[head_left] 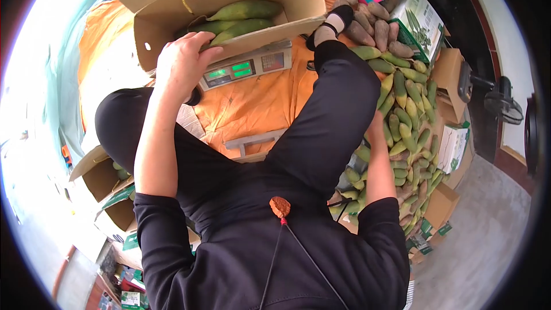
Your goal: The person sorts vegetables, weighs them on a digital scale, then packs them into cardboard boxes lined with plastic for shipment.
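Note:
An open cardboard box point(270, 39) holds several long green vegetables point(248, 10) and stands on a digital scale point(247, 70) with lit green displays. My left hand point(186, 63) grips the box's near wall, fingers over its top edge and thumb outside. At the right, beside my bent knee, my right hand point(375, 129) reaches down at the edge of a large pile of green vegetables point(406, 116). Its fingers are hidden behind my leg, so what it holds cannot be made out.
Reddish-brown tubers point(381, 34) lie beyond my foot, near a printed green-and-white box point(418, 23). Orange sheeting point(241, 115) covers the floor between my legs. More cartons point(103, 181) stand at the left. A black fan-like object point(503, 103) is at the far right.

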Motion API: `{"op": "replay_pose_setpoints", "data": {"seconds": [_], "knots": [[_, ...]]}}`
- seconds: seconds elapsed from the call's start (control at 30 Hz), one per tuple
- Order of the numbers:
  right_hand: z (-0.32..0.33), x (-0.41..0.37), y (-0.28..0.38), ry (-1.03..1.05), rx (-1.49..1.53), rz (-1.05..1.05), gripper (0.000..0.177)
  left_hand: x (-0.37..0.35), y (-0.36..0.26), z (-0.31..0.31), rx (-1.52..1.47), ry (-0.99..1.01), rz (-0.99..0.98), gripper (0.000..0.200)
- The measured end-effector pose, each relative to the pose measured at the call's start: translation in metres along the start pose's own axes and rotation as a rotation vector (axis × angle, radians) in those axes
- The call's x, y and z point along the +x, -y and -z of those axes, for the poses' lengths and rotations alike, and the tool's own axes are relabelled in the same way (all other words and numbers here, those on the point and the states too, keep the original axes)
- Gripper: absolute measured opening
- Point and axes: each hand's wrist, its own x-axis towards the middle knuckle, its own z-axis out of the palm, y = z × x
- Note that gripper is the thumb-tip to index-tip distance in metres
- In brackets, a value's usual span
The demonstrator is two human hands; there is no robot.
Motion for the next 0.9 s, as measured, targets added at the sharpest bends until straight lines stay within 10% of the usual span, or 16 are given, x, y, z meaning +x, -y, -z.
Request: {"op": "replay_pose_setpoints", "data": {"seconds": [0.27, 0.47, 0.9], "knots": [[-0.043, -0.057, -0.197, 0.081, 0.158, -0.019, 0.018, 0.002, 0.001, -0.007, -0.045, -0.019, 0.014, 0.030], [-0.041, -0.105, -0.154, 0.176, -0.149, -0.416, 0.012, 0.004, 0.011, -0.013, -0.112, -0.034, -0.052, 0.026], [0.020, -0.133, -0.201, -0.041, -0.102, -0.605, 0.021, 0.009, 0.037, -0.027, -0.173, -0.088, -0.019, 0.026]]}}
